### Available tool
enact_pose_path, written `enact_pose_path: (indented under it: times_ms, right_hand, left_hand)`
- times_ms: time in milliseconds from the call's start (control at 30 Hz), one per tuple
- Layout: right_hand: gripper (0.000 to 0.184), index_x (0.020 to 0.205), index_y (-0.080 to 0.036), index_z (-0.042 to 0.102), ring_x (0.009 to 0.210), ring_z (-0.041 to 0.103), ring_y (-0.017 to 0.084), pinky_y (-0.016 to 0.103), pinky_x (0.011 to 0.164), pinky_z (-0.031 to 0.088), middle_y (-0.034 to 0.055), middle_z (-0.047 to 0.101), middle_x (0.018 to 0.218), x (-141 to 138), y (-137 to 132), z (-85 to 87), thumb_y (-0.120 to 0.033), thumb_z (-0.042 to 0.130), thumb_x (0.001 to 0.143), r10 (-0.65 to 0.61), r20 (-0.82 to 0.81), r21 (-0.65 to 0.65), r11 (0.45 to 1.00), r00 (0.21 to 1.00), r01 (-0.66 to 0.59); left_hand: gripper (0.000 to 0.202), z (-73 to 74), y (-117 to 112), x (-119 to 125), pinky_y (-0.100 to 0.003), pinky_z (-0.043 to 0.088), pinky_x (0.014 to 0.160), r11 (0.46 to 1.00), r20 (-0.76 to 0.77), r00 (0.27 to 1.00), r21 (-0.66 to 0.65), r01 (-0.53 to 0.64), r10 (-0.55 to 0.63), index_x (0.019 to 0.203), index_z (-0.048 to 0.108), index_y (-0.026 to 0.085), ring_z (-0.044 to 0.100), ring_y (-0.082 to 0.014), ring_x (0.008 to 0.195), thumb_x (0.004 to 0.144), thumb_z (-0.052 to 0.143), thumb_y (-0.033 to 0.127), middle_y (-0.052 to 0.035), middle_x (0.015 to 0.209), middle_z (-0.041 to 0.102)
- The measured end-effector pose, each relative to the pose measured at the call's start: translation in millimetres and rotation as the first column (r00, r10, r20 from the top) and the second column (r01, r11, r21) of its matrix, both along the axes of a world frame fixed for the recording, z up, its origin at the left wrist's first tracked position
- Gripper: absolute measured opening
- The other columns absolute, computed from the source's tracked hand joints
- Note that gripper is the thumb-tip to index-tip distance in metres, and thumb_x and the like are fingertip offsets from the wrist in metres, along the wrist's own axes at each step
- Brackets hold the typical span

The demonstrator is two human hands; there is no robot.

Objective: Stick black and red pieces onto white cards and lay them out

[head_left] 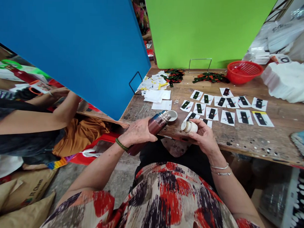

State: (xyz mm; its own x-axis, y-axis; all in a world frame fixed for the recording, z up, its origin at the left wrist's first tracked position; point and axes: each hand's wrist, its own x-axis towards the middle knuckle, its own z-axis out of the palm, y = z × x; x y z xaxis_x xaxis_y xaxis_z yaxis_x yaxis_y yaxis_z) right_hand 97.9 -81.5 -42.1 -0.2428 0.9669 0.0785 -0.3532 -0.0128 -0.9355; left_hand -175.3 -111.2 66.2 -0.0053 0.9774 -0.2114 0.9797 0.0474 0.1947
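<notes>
My left hand [137, 131] is wrapped round a dark red metal flask [155, 125], which is tilted with its steel mouth toward a small round cup [172, 115] on the edge of the wooden table [253, 137]. My right hand [203, 135] is closed on the flask's white stopper [189, 127], held just right of the flask's mouth. Both hands hover at the table's near edge, above my lap.
White cards with black pieces [228, 108] lie in rows on the table. A red basket [244, 72], piles of dark pieces [210, 77], loose white papers [157, 94], blue [77, 41] and green [204, 29] boards stand behind. Another person's arm [42, 116] reaches at left.
</notes>
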Motion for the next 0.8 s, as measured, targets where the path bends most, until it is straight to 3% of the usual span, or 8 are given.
enact_pose_path:
  times_ms: [300,800]
  right_hand:
    - [0.058,0.111,-0.028,0.068,0.098,0.066,0.021,0.037,0.093,0.055,0.0027,0.072,0.108,0,1,-0.2,-0.037,0.095,0.061,0.01,-0.029,-0.02,1.0,1.0,-0.01]
    - [0.06,0.115,-0.028,0.065,0.1,0.066,0.023,0.04,0.095,0.054,0.0039,0.071,0.111,0,2,-2.5,-0.043,0.093,0.064,0.0,0.026,0.017,1.0,1.0,-0.001]
  left_hand:
    - [0.063,7.8,3,-6,-0.038,0.049,0.071,0.999,-0.093,0.995,0.011,0.038,-0.037,0.108,0.061,0.018,0.068,-0.032,0.09,0.059,0.077,0.055,-0.0117,0.101,0.071]
    - [0.066,11.6,5,-6,-0.041,0.052,0.076,1.0,-0.058,0.998,0.016,0.027,-0.026,0.111,0.064,0.02,0.068,-0.0339,0.092,0.056,0.079,0.055,-0.011,0.102,0.071]
